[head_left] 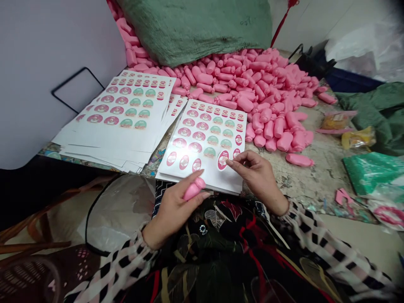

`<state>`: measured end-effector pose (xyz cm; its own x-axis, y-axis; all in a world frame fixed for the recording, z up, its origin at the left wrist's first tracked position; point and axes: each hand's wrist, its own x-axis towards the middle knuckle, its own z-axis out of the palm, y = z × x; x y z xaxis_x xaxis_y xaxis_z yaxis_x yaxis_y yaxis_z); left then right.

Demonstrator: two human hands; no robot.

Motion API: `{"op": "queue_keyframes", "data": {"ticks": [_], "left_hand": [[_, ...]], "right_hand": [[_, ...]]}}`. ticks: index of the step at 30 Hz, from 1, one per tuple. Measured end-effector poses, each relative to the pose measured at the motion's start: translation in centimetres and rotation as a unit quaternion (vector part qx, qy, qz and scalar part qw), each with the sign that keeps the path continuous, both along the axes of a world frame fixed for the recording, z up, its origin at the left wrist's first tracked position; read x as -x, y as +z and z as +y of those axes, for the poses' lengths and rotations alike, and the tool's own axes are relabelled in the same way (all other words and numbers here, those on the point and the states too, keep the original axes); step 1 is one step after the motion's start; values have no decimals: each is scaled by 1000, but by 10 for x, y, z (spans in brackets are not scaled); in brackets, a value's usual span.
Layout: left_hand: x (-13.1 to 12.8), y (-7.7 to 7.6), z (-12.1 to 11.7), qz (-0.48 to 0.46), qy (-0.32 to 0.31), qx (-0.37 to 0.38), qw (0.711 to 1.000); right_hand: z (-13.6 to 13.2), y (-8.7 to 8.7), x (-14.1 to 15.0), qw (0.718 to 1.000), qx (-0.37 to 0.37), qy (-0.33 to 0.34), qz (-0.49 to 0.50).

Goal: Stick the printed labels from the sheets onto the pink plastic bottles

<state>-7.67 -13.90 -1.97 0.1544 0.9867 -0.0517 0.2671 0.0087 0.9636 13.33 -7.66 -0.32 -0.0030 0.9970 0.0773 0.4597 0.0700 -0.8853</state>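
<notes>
My left hand (176, 206) is closed around a small pink plastic bottle (195, 189), just in front of the table edge. Between thumb and forefinger, my right hand (255, 174) pinches an oval pink sticker (223, 160) with a white rim. That sticker is over the lower right part of a sticker sheet (206, 126), which lies on a stack of sheets. Rows of pink and green dome-shaped stickers, small red ones and ovals cover the sheet. The lower part of the bottle is hidden in my left palm.
More sticker sheets (123, 113) are stacked at the left. A big heap of pink bottles (252, 84) spreads across the back, under a green sack (202, 29). Small wrapped packets (336, 122) and a green plastic bag (372, 172) lie at the right. A plastic basket (31, 277) stands low at the left.
</notes>
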Motion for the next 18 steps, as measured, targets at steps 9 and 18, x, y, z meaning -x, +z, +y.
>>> {"op": "queue_keyframes", "data": {"ticks": [9, 18], "left_hand": [[-22, 12, 32, -513, 76, 306, 799], [-29, 13, 30, -506, 49, 294, 809]], "right_hand": [[-24, 14, 32, 992, 1, 101, 73], [-28, 7, 32, 992, 32, 120, 31]]}}
